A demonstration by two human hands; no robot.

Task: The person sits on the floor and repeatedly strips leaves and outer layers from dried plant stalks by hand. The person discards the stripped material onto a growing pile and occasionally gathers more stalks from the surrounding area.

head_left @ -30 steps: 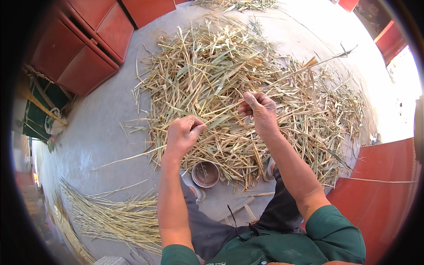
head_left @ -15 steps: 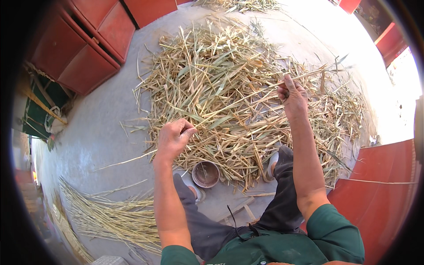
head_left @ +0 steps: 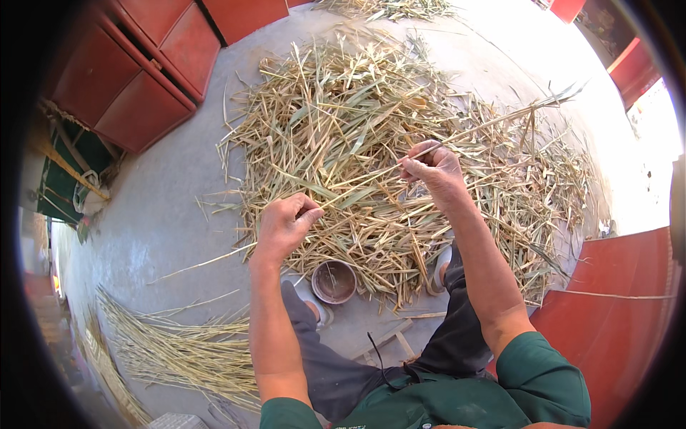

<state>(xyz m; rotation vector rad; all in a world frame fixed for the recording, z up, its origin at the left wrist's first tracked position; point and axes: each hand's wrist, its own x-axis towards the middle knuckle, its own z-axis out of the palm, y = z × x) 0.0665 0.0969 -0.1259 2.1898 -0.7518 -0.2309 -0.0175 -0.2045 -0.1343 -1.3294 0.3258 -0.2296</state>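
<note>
A long, pale dry stalk [head_left: 529,111] runs slantwise across the view, with leafy bits at its far right end. My left hand [head_left: 286,223] pinches it between thumb and fingers, and its thin end sticks out to the lower left. Farther along, my right hand [head_left: 437,174] is closed round the same stalk, thumb pressed to the fingers. Below both hands spreads a wide heap of dry leaves and husks [head_left: 343,136]. A small round bowl [head_left: 334,281] stands at the heap's near edge, beside my left foot.
Bare, thin stalks [head_left: 189,357] lie in a loose bundle at lower left. Red cabinets [head_left: 128,79] stand at upper left, and a red panel [head_left: 614,293] at right. Wooden pieces [head_left: 393,339] lie between my legs. More leaf scraps [head_left: 386,8] lie at the far edge.
My right hand has moved left and nearer along the stalk, closer to my left hand, and its fingers have turned leftward. My left hand has barely shifted.
</note>
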